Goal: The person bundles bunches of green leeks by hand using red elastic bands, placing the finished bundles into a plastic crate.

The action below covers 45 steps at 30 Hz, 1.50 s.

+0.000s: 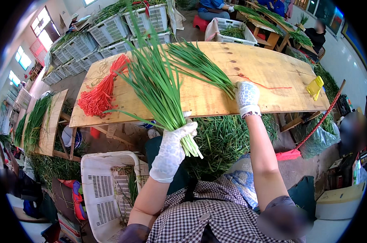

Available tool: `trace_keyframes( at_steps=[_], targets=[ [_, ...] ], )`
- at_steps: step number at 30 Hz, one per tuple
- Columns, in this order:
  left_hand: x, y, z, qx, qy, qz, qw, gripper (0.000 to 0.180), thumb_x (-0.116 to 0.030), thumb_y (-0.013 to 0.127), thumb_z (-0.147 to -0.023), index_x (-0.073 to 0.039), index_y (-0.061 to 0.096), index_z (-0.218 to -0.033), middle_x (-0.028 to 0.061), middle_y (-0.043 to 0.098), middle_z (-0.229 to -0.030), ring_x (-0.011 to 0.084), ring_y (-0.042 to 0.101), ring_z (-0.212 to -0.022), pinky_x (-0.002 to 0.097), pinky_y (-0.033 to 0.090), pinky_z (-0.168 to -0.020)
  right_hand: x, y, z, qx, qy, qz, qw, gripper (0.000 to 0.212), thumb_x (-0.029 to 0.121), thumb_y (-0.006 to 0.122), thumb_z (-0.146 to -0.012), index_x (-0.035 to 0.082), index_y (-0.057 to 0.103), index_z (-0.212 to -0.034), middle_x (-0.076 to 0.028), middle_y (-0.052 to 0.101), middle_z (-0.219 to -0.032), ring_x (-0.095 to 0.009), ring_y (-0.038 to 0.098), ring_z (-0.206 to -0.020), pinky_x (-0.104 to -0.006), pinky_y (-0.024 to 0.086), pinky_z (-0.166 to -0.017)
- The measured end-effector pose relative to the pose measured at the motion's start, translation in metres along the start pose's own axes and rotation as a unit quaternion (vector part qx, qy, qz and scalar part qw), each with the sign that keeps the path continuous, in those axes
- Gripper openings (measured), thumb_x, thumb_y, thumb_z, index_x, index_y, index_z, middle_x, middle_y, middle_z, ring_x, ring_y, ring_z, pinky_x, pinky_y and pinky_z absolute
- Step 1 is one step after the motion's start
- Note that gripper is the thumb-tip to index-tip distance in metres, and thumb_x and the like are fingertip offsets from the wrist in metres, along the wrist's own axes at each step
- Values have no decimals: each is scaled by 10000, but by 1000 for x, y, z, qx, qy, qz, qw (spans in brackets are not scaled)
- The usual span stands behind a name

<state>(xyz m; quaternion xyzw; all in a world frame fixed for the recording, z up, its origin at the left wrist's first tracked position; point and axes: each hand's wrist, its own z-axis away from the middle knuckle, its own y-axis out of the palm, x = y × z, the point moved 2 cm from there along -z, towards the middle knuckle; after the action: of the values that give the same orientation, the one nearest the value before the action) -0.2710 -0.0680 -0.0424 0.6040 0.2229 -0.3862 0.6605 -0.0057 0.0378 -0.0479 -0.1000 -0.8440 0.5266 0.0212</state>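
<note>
My left hand (pixel 176 141), in a patterned white glove, is closed around a thick bunch of garlic chives (pixel 157 87). The bunch is held up at the table's near edge, pale cut ends toward me and green leaves fanning away. My right hand (pixel 247 97), gloved alike, is closed at the stem ends of a smaller bunch of garlic chives (pixel 201 65) lying on the wooden table (pixel 268 81); its fingertips are partly hidden. A heap of red ties (pixel 104 89) lies at the table's left. One loose red tie (pixel 268 86) stretches right of my right hand.
A yellow object (pixel 314 88) sits at the table's right edge. A white plastic crate (pixel 106 194) stands at my lower left. Loose greens (pixel 212 141) cover the floor under the table. Stacked crates (pixel 106 30) of greens stand behind. Several people work at far tables (pixel 268 36).
</note>
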Motion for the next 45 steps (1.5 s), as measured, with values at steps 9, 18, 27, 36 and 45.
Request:
trace_keyframes(
  at_steps=[9, 18, 27, 36, 45],
  targets=[
    [24, -29, -5, -90, -30, -7, 995, 262, -12, 654, -846, 1, 581, -1096, 86, 646, -950, 165, 630, -725, 274, 536, -658, 43, -66, 88, -125, 61, -207, 968, 249, 288, 567, -921, 95, 672, -804, -114, 624, -653, -280, 617, -533, -371, 497, -500],
    [43, -39, -21, -76, -94, -18, 992, 262, 40, 677, -798, -6, 638, -1053, 104, 686, -1001, 174, 668, -810, 274, 555, -670, 87, -50, 174, 304, 178, -712, 607, 198, 126, 572, -945, -49, 643, -1004, -46, 643, -791, -86, 590, -651, -218, 508, -617],
    [50, -46, -18, -107, -40, -62, 992, 262, 83, 675, -771, 21, 634, -1023, 140, 695, -935, 204, 683, -797, 298, 571, -631, 69, -31, 165, 317, 29, -329, 889, 282, 337, 640, -810, 77, 715, -891, -147, 698, -807, -319, 672, -747, -392, 526, -697],
    [47, -37, -19, -66, -38, -37, 996, 250, 72, 666, -794, -7, 626, -1028, 113, 689, -934, 188, 669, -808, 288, 553, -642, 68, -45, 156, 421, 166, -743, 494, 334, 229, 556, -962, -59, 629, -1115, -127, 693, -959, -178, 679, -766, -243, 553, -720],
    [50, -39, -12, -95, -46, -62, 992, 246, 48, 716, -768, -20, 641, -992, 85, 680, -891, 185, 671, -751, 303, 575, -614, 89, -31, 158, 213, 160, -698, 665, 188, 113, 731, -817, -43, 670, -901, -80, 696, -861, -124, 631, -753, -251, 516, -731]
  ],
)
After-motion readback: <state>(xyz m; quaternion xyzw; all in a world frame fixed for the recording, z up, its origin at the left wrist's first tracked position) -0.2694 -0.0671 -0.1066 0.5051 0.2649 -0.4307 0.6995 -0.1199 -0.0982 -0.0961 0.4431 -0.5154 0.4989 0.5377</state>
